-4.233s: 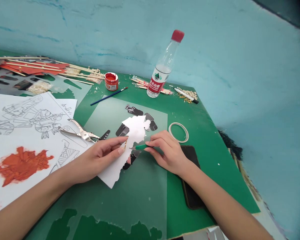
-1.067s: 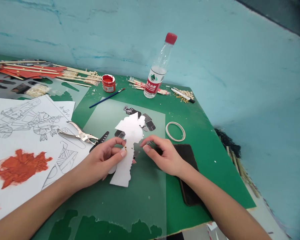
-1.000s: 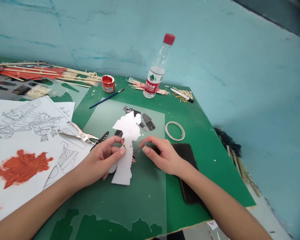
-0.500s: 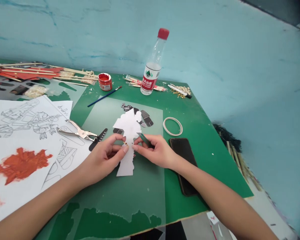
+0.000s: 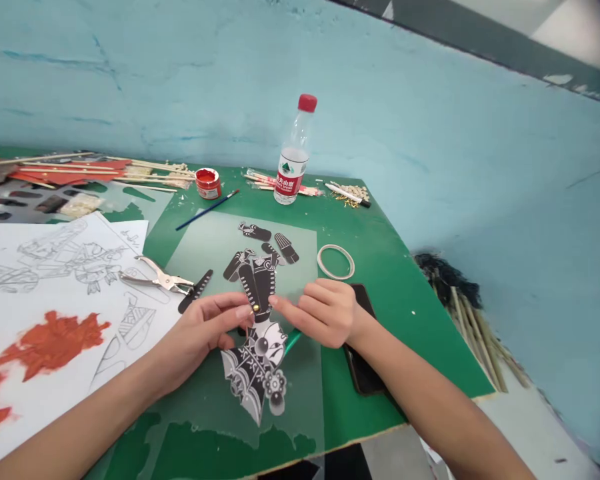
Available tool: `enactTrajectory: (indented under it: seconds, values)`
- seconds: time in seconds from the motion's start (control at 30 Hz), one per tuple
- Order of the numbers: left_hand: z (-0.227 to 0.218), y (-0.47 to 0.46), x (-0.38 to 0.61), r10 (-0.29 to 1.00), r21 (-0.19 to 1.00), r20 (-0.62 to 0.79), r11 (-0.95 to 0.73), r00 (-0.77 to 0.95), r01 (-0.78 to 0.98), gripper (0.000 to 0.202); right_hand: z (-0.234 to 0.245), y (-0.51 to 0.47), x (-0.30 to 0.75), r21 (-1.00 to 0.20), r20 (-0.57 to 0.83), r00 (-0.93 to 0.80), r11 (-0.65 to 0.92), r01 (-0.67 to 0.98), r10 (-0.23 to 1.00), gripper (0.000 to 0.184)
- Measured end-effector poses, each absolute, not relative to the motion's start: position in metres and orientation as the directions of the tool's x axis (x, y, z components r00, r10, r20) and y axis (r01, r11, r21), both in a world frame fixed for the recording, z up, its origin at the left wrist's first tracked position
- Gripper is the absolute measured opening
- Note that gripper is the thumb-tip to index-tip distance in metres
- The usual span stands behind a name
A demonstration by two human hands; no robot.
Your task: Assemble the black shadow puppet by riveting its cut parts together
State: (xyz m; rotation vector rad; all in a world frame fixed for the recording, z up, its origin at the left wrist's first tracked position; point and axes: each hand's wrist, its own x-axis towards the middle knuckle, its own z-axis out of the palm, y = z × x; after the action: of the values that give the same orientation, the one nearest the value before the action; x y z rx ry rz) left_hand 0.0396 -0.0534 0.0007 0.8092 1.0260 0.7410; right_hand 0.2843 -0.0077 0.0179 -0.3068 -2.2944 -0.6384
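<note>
A black-and-white paper cutout figure (image 5: pixel 258 283) is held over the translucent sheet, printed side up, its ornate headdress (image 5: pixel 253 373) pointing toward me. My left hand (image 5: pixel 203 330) pinches its left edge between thumb and fingers, beside a small gold fastener (image 5: pixel 255 308). The extended index finger of my right hand (image 5: pixel 323 312) touches the opposite edge, while the other fingers are curled. From under that hand sticks out a slim green tool (image 5: pixel 292 339); its kind is not clear. Loose black printed cutouts (image 5: pixel 286 248) lie just beyond the figure.
Left are a hole punch (image 5: pixel 165 280), a black strip (image 5: pixel 196 291) and drawings (image 5: pixel 87 257) with orange-red paint. Behind stand a red paint jar (image 5: pixel 208 183), a brush (image 5: pixel 207 210) and a water bottle (image 5: pixel 292 160). A tape roll (image 5: pixel 336 262) and phone (image 5: pixel 367 370) lie right.
The paper figure has been turned from its blank white side to its printed side, headdress now toward me. My right index finger has stretched out to its edge. The view has shifted slightly.
</note>
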Motion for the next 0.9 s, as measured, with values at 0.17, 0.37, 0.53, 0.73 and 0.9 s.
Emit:
enactTrajectory:
  seconds: [0.17,0.37,0.53,0.73,0.9]
  values:
    - [-0.001,-0.056,0.044,0.864,0.898,-0.376,0.429,0.335,-0.098,0.026,0.009,-0.003,0.286,0.314,0.672,-0.737,0.876,0.366,0.067,0.013]
    - [-0.002,-0.057,0.049,0.972,0.972,-0.235,0.236,0.025,-0.026,0.027,0.006,-0.014,0.279,-0.617,0.555,-0.298,0.625,0.478,0.776,0.012]
    - [-0.003,-0.062,0.054,0.980,0.981,-0.184,0.188,-0.077,0.043,0.030,0.013,-0.034,0.251,-0.962,-0.065,-0.271,0.012,0.274,0.960,0.030]
    - [-0.008,-0.066,0.058,0.975,0.976,-0.218,0.216,-0.041,-0.037,0.026,0.009,-0.035,0.243,-0.964,-0.165,-0.242,-0.104,0.246,0.956,0.035]
    - [-0.006,-0.070,0.060,0.979,0.980,-0.200,0.199,-0.048,-0.006,0.021,0.005,-0.037,0.243,-0.969,-0.113,-0.225,-0.056,0.242,0.968,0.032]
